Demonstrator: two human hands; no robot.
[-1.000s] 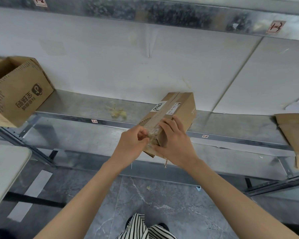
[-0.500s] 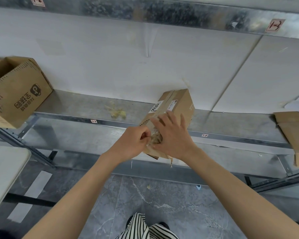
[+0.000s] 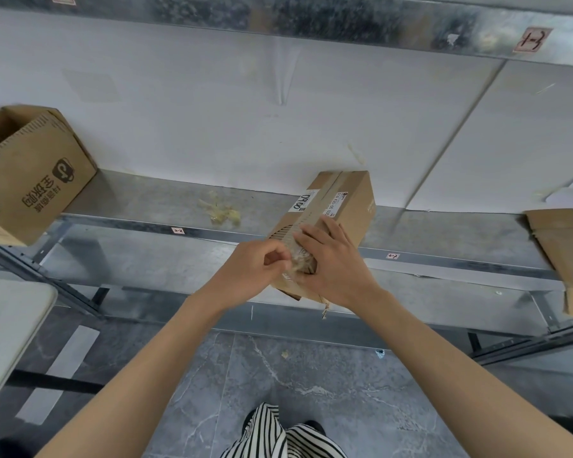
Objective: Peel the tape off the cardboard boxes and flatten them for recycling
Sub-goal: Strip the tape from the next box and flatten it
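**Q:** Where is the box, and what are the hands doing to it?

**A:** A small taped cardboard box (image 3: 341,206) lies on a metal shelf (image 3: 139,200). Its near end juts past the shelf's front edge. The right hand (image 3: 336,266) lies on top of that near end, with its fingers spread and fairly straight, pressing down on the cardboard. The rest of the box stretches away beyond the fingertips, towards the white wall.

**Q:** And the left hand?

**A:** The left hand (image 3: 255,269) is just beside the right, at the box's near left corner. Its fingers are curled tight and pinch a crumpled strip of clear tape (image 3: 300,261), which bunches up between the two hands. The tape's far end is still stuck to the box.

**Q:** What else is around?

**A:** A wad of peeled tape scraps (image 3: 220,211) lies on the shelf beyond the left fingers. Far to their left stands an open printed box (image 3: 37,173). Well to the right of the right fingers lies flattened cardboard (image 3: 563,246). A white worktop (image 3: 7,325) edges in at the lower left.
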